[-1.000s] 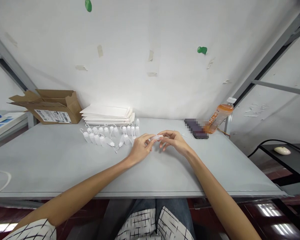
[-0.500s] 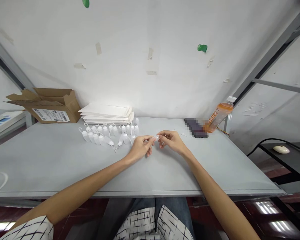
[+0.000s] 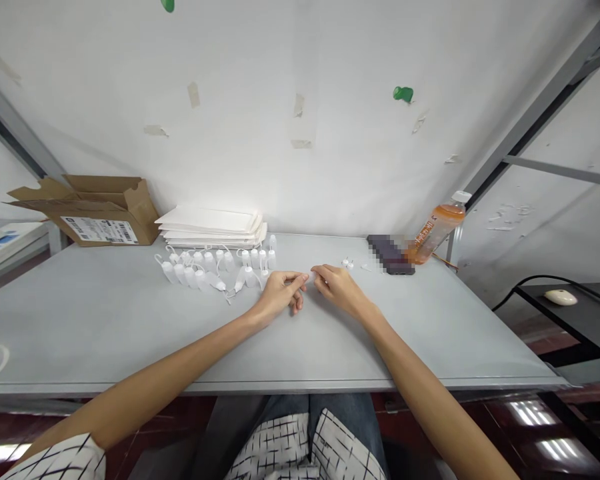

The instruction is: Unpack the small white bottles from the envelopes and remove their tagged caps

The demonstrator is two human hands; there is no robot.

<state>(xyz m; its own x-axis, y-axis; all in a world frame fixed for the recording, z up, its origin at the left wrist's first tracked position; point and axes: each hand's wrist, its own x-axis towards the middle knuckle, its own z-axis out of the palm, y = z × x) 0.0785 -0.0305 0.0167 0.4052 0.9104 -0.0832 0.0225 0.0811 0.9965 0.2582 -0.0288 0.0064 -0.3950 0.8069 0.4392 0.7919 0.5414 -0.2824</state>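
Note:
Over the middle of the grey table (image 3: 320, 340), my left hand (image 3: 283, 292) has thumb and forefinger pinched together around something small and whitish, mostly hidden. Close to its right, my right hand (image 3: 341, 288) is closed with its fingertips nearly meeting the left ones; what it grips, if anything, is too small to make out. Left of my hands, several small white squeeze bottles (image 3: 200, 278) with looped caps stand or lean in rows. Beyond my right hand sit small white caps with thin tips (image 3: 347, 264), and a small pale piece (image 3: 367, 268) lies beside them.
An open cardboard box (image 3: 105, 217) and a stack of white sheets (image 3: 210, 227) stand at the back left. At the back right are a dark, blurred flat object (image 3: 393, 257) and a tilted orange drink bottle (image 3: 437, 230). A white wall (image 3: 330, 187) rises behind.
My right hand has turned and its fingers have folded more, uncovering the small caps behind it. The white piece between my fingertips shows less. My left hand has hardly moved.

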